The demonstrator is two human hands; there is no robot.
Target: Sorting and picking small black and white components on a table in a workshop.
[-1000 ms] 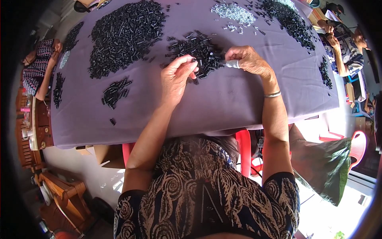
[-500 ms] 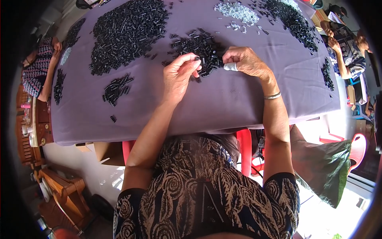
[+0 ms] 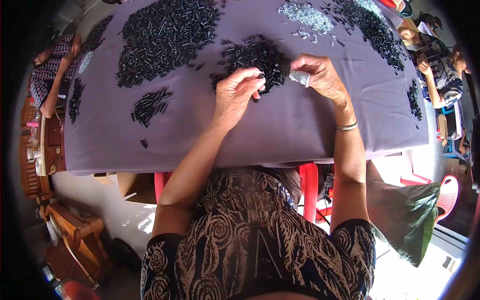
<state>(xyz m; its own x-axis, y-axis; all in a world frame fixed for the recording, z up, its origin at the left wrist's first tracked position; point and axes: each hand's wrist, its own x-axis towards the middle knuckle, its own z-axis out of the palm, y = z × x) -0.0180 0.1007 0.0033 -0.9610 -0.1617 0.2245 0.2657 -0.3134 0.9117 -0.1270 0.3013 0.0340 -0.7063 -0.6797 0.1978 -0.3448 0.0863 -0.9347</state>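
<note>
the counter (image 3: 285, 135) (draped in purple cloth (image 3: 180, 125)) carries heaps of small black parts (image 3: 167, 40) — plus piles of silvery pieces (image 3: 307, 19).

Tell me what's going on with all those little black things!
The left hand pinches a small black piece at its fingertips. The right hand, a silvery wrap on one digit, is beside a heap of black tubular pieces; I can't tell whether it holds anything. A bigger black heap and silvery pile lie on the purple tablecloth.
</note>
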